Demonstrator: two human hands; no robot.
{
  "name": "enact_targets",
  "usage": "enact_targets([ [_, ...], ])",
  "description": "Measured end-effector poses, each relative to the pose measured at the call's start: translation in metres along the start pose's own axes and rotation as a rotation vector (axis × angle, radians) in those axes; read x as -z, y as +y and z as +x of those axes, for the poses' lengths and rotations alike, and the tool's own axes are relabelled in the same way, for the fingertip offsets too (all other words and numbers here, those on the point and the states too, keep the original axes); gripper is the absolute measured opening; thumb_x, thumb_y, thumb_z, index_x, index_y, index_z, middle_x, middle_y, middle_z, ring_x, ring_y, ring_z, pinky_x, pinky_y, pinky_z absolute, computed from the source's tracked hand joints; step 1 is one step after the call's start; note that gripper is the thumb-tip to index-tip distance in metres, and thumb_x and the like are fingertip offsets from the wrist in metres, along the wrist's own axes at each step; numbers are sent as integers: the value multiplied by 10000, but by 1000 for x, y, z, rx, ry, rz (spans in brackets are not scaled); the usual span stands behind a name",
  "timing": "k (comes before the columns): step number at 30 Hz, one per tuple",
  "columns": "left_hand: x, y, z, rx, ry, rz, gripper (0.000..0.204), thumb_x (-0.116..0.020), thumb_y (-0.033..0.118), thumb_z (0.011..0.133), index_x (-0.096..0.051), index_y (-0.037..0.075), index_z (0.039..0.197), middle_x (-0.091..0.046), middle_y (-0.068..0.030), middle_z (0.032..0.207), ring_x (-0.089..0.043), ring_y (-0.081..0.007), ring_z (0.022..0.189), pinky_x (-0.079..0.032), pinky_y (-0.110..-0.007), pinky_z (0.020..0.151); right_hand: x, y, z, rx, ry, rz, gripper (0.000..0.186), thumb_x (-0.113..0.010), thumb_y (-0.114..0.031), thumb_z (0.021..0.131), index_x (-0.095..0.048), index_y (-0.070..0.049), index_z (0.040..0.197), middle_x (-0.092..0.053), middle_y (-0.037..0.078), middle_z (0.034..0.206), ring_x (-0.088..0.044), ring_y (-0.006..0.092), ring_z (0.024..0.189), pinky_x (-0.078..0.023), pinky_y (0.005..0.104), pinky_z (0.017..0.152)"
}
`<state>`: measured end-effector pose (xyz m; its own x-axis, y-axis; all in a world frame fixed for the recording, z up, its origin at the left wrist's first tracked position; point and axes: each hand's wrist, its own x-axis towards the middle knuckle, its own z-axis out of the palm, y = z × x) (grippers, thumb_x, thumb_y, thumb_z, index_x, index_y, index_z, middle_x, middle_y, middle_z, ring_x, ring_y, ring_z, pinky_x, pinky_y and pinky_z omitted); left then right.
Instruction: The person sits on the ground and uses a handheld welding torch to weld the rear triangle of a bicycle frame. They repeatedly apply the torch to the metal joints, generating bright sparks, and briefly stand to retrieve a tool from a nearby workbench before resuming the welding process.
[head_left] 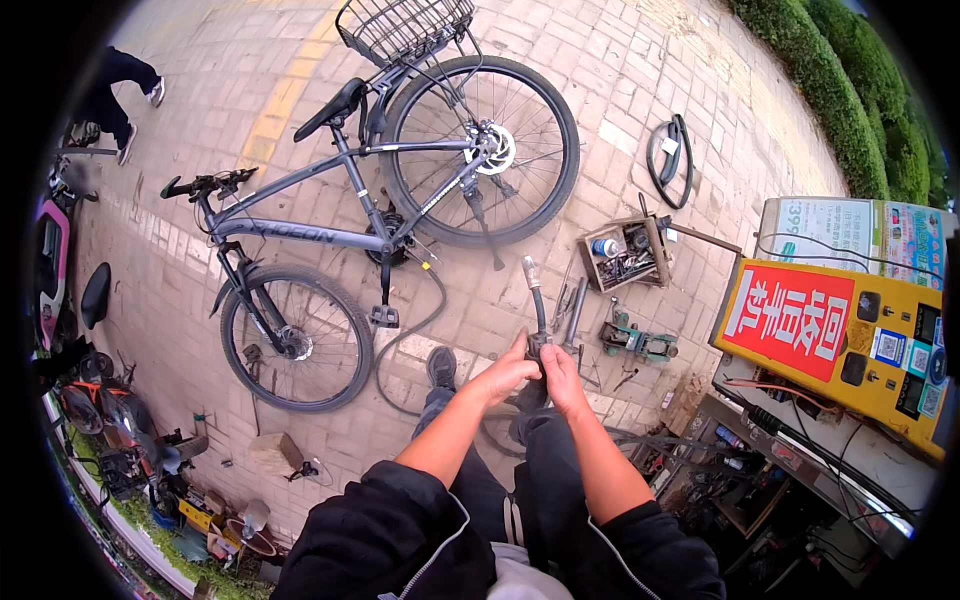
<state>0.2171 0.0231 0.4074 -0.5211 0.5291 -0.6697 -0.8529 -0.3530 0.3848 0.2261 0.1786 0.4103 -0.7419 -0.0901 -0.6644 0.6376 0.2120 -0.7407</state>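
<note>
Metal-tipped grey tube (539,308): held between left hand (508,376) and right hand (564,378), tip pointing away from the body; could drop onto the paving (610,60) if gripped unevenly.
Grey bicycle (305,230): beyond the hands, apparently up on a kickstand; could topple if knocked.
Black hose (441,300): curved near the left shoe (441,366); trip risk if stepped into.
Open wooden box (634,281): loaded with small parts; could spill if kicked.
Green vise-like tool (640,342): near the box; could dent the tube if hit.
Both hands' fingers: clamped round the tube's near end; partly hidden, cannot tell how firmly.
Silver tip (530,270): unsupported; could get scuffed if swung.
</note>
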Motion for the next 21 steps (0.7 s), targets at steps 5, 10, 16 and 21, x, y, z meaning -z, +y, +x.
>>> enact_targets([
  [5, 36, 4, 47, -65, 327, -63, 812, -563, 127, 775, -181, -14, 1479, -240, -198, 1516, -200, -274, 1410, -154, -380, 1129, 28, 1, 83, -99, -27, 141, 426, -492, -435, 967, -587, -20, 981, -576, 15, 780, -540, 104, 689, -476, 269, 600],
  [10, 101, 3, 89, -86, 694, -191, 542, -541, 206, 874, -411, -22, 1349, -539, -154, 1272, -505, -240, 1173, -359, -387, 1012, 48, -18, 207, -51, -157, -53, 466, -535, -384, 953, -486, -18, 1236, -550, 45, 917, -518, 101, 783, -490, 280, 610],
  [16, 131, -15, 162, -110, 876, -527, 553, -525, 395, 936, -462, -25, 1289, -584, -150, 1188, -560, -247, 1077, -418, -402, 941, 32, -3, 326, -44, -357, -450, 428, -514, -298, 942, -459, 12, 1232, -570, 86, 840, -535, 114, 690, -463, 302, 578],
  [21, 149, -5, 224, -108, 720, -776, 606, -455, 482, 955, -473, -49, 1246, -593, -180, 1133, -584, -261, 994, -460, -398, 886, 15, -12, 376, 128, -370, -472, 417, -504, -252, 933, -423, 16, 1241, -554, 82, 903, -527, 138, 821, -442, 281, 754],
])
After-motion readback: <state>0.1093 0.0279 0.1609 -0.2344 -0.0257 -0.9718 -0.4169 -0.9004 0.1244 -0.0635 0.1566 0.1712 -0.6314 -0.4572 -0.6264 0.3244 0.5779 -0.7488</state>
